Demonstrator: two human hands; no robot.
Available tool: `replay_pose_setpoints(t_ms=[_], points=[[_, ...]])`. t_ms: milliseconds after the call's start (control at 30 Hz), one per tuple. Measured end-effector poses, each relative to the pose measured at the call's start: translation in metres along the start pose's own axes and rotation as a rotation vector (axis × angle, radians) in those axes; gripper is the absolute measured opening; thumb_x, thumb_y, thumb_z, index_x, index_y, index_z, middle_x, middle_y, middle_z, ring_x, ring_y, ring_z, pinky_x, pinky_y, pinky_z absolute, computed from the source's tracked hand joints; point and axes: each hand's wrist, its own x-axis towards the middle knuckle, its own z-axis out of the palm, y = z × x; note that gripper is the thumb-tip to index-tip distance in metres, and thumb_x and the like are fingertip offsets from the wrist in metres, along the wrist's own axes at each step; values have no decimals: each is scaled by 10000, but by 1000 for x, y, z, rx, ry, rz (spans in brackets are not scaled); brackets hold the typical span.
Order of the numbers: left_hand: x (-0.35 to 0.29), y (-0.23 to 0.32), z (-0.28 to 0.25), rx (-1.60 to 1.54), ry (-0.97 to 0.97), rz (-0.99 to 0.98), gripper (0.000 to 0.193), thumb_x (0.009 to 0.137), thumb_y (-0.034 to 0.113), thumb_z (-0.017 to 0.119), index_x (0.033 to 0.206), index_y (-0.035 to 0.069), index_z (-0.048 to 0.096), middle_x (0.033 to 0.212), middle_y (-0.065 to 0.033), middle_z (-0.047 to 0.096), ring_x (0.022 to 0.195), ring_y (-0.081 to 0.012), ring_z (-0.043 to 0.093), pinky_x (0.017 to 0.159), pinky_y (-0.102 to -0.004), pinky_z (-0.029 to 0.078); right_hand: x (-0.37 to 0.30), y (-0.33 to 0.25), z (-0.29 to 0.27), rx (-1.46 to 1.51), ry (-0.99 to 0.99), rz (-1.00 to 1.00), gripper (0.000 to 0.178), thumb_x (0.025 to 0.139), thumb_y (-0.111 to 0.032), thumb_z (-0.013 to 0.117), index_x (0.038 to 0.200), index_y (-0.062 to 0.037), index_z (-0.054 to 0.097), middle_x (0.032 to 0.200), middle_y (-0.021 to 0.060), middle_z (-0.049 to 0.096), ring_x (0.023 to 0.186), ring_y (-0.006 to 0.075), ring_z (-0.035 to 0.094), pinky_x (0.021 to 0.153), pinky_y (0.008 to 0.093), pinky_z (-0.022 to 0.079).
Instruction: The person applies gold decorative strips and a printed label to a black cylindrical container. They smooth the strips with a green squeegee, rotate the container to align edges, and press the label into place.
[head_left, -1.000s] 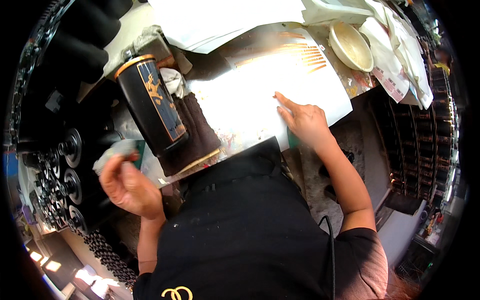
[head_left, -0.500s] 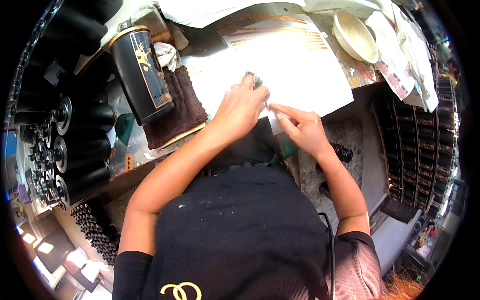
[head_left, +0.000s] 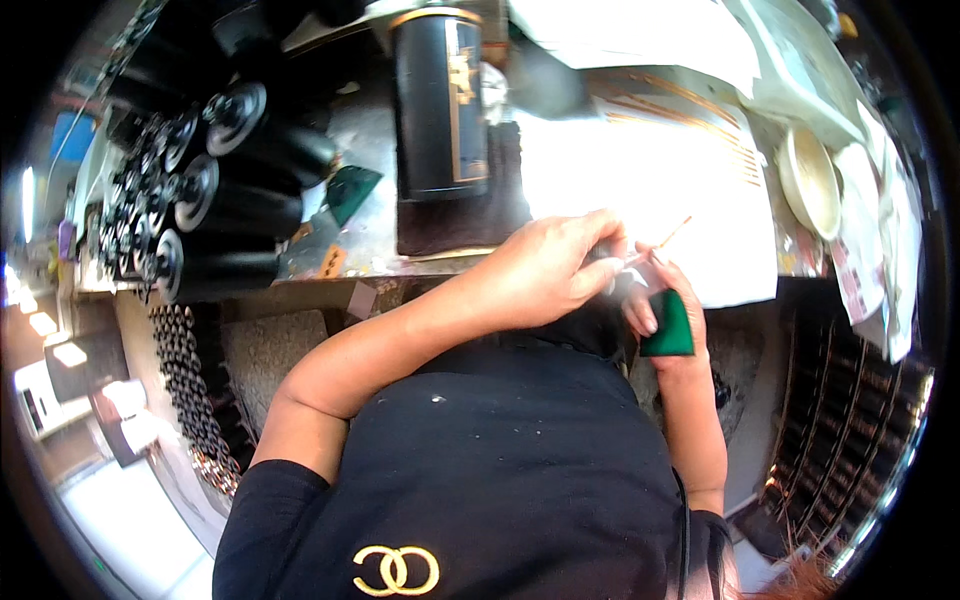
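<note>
My left hand (head_left: 565, 268) is closed in a pinch near the front edge of the bench. What its fingertips hold is blurred by glare. Just to its right, my right hand (head_left: 690, 300) is turned palm up, its fingers curled round a green flat scraper (head_left: 670, 325). A thin gold-coloured strip (head_left: 676, 231) sticks up by its fingertips, over the white decal sheet (head_left: 725, 265). Several gold strips lie along the sheet's far edge. Left of the hands, a black canister (head_left: 422, 110) with a gold rim and a gold-decorated panel rests on a dark brown towel (head_left: 420, 232).
Several black canisters (head_left: 235, 205) lie in a stack at the left, beside another green flat piece (head_left: 350, 192). At the right are an off-white bowl (head_left: 810, 180) and hanging papers (head_left: 860, 235). Racks of dark pieces (head_left: 840, 430) stand low at the right.
The view has swung, so the bench appears further right. Both hands have drawn back from the sheet's middle toward me. My right hand has turned over, showing the green scraper and the thin strip.
</note>
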Motion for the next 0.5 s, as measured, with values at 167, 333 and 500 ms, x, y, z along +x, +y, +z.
replay_pose_setpoints(t_ms=[167, 333, 500], points=[[-44, 14, -33, -60, 208, 25, 108, 883, 78, 611, 976, 32, 579, 841, -48, 601, 696, -87, 594, 606, -232, 464, 17, 1, 26, 66, -266, -3, 260, 951, -169, 482, 1103, 7, 599, 974, 178, 676, 361, 100, 416, 351, 215, 317], [-90, -45, -66, -114, 873, 193, 332, 836, -16, 589, 1158, 37, 524, 1123, -65, 571, 978, -112, 553, 823, -247, 441, 31, 10, 72, -49, -169, 17, 239, 948, -168, 487, 1108, -11, 569, 986, 192, 676, 363, 85, 421, 361, 204, 334], [-89, -67, -76, -328, 817, 13, 528, 769, -60, 513, 1286, 31, 461, 1265, -98, 494, 1189, -191, 471, 1029, -333, 342, 40, 30, 111, -7, -336, 62, 199, 949, -172, 496, 1087, -38, 547, 1050, 216, 664, 365, 77, 428, 372, 200, 345]])
